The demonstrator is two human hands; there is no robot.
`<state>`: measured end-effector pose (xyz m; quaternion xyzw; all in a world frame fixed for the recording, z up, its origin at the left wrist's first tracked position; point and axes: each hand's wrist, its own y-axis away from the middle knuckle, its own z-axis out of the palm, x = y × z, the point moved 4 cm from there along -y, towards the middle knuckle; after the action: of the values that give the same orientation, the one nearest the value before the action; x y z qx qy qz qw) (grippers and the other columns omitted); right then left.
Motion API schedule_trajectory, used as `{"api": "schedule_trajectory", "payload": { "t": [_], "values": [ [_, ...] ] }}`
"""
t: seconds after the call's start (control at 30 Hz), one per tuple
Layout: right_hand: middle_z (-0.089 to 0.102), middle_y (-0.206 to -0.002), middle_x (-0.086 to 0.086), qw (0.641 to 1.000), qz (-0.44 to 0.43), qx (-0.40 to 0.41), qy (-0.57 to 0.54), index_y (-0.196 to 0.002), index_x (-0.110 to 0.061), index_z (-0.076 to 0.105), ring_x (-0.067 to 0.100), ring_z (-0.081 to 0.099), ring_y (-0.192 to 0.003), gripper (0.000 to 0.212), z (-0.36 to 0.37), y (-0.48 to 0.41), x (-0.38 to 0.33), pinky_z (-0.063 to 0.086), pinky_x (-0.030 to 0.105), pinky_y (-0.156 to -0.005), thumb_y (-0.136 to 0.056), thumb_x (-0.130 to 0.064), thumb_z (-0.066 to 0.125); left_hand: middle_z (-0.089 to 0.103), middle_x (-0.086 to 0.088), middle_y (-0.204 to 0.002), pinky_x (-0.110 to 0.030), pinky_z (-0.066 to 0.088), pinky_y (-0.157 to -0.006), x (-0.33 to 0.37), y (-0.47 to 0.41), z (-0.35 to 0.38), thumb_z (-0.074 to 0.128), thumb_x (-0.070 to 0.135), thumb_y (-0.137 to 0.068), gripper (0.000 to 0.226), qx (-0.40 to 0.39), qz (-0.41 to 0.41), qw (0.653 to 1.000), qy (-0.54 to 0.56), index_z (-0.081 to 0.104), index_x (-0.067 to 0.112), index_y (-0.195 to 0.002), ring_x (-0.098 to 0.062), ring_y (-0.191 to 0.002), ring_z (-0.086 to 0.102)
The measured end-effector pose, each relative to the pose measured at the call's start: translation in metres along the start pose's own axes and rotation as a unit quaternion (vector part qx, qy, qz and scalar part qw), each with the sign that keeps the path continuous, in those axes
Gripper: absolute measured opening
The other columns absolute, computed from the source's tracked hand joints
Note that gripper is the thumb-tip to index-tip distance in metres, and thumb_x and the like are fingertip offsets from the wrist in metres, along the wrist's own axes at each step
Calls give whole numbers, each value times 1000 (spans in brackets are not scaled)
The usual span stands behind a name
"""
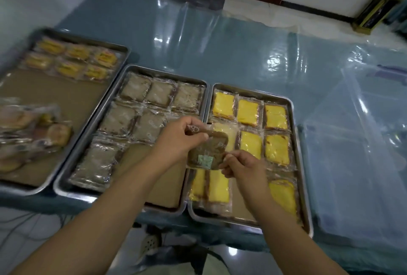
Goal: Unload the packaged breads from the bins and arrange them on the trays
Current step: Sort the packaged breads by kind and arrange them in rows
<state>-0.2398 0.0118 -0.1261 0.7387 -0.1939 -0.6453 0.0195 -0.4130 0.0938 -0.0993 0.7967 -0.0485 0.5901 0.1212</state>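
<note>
At centre frame, the left hand pinches the upper edge and the right hand pinches the lower right edge of a brown packaged bread, fingers clamped on its clear wrapper, holding it above the seam between the middle tray and the right tray. The middle tray holds brown packs, the right tray yellow packs. At left, a third tray carries yellow packs at its far end and a blurred heap of wrapped breads.

3 trays, 2 hands, 9 yellow breads
</note>
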Motion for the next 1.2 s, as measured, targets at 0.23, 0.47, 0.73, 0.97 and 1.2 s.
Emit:
{"api": "schedule_trajectory", "payload": {
  "t": [0.23, 0.47, 0.73, 0.97, 1.2],
  "values": [
    [71, -72, 8, 999, 39, -5, -26, -81, -5, 67, 10, 66, -63, 15, 88, 2, 2, 54, 18, -59, -89, 0, 56, 64, 17, -76, -15, 42, -58, -52, 29, -94, 77, 14, -74, 25, 44, -23, 997, -57, 65, 36, -72, 9, -63, 54],
    [72, -81, 3, 977, 177, -26, -114, -84, -11, 70, 16, 67, -78, 11, 148, 11, 31, 57, 30, -75, -90, -10, 61, 67, 11, -89, -12, 48, -75, -107, 66, -129, 74, -2, -73, 31, -14, -59, 994, -93, 69, 29, -77, 0, -81, 64],
    [60, -100, -2, 981, 174, -66, 59, -125, -16, 56, 2, 54, -61, 42, 192, 16, 54, 43, 11, -47, -88, 3, 56, 56, 13, -129, -18, 38, -91, -149, 87, -141, 60, 21, -89, 24, -136, 58, 921, -360, 70, 23, -110, -12, -112, 55],
    [44, -99, -1, 960, 53, -96, 257, -125, -13, 59, 8, 50, -74, 47, 210, 10, 61, 47, 14, -69, -88, 13, 46, 59, 7, -123, -32, 32, -94, -155, 74, -143, 58, 23, -85, 36, -120, 119, 879, -445, 61, 28, -121, -19, -114, 46],
    [47, -104, -8, 953, -40, -83, 288, -111, -21, 65, -6, 52, -83, 43, 198, 27, 45, 37, -3, -74, -86, 8, 47, 46, 4, -131, -31, 30, -97, -159, 63, -127, 56, 13, -80, 50, -123, 116, 853, -493, 50, 26, -128, -19, -120, 39]
  ]
}}
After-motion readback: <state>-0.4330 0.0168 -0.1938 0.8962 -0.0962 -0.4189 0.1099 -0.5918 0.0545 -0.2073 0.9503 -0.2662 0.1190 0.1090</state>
